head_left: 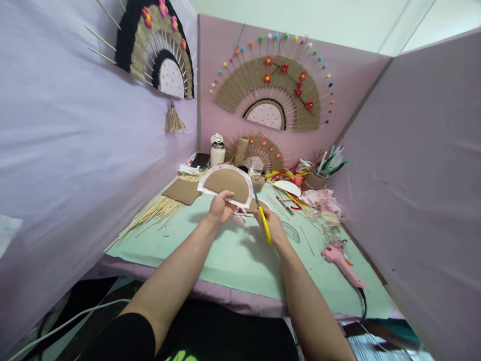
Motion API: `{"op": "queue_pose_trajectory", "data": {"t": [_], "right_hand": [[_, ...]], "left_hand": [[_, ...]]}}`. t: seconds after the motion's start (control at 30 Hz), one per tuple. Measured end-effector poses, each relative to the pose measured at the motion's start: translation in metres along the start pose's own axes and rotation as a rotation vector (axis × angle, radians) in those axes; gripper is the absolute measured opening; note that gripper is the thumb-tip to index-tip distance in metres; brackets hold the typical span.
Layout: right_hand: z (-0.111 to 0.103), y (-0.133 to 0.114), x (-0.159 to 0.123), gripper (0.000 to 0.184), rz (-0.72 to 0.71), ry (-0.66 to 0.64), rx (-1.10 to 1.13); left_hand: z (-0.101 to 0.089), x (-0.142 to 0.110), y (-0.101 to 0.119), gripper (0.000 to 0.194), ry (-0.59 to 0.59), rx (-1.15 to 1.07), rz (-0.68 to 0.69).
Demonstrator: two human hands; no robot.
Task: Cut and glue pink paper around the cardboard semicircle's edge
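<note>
My left hand [222,206] grips the lower edge of a cardboard half-circle [226,183], its thumb on the brown face. A white and pink fabric border sticks out around the curve. In my right hand [271,225] is a pair of scissors [265,223] with yellow handles. Their blades point up and away, close to the right end of the half-circle; whether they touch the fabric I cannot tell. Beneath the hands, a second brown cardboard piece [257,206] with a pale edge lies on the table, partly hidden, beside a pink fabric scrap [239,218].
Thin wooden sticks [150,213] and a cardboard sheet [183,192] lie at left. A pink glue gun [343,263] with a black cord is at right, near a protractor [290,231]. Behind stand a bottle [217,152] and a tool pot [316,179]. Decorated fans [235,82] hang on the partitions.
</note>
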State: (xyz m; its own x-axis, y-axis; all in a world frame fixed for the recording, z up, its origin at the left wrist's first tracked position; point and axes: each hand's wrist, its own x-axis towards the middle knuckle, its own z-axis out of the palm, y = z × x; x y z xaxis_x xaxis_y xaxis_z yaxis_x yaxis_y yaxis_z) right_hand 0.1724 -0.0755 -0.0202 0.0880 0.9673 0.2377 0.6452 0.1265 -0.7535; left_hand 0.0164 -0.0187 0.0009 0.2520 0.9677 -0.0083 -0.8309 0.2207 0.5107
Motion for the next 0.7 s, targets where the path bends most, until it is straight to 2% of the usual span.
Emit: {"op": "queue_pose_trajectory", "data": {"t": [0.2, 0.43, 0.7], "right_hand": [[0.0004, 0.0034, 0.0015, 0.043, 0.006, 0.006, -0.034], [0.0006, 0.0045, 0.0014, 0.039, 0.010, 0.017, -0.030], [-0.0006, 0.0024, 0.0014, 0.040, 0.000, 0.006, -0.054]], "left_hand": [[-0.0001, 0.0018, 0.0027, 0.040, 0.026, -0.022, 0.000], [-0.0029, 0.0059, 0.0052, 0.029, 0.059, -0.052, 0.029], [-0.0039, 0.0075, 0.0101, 0.032, 0.114, -0.080, 0.053]]}}
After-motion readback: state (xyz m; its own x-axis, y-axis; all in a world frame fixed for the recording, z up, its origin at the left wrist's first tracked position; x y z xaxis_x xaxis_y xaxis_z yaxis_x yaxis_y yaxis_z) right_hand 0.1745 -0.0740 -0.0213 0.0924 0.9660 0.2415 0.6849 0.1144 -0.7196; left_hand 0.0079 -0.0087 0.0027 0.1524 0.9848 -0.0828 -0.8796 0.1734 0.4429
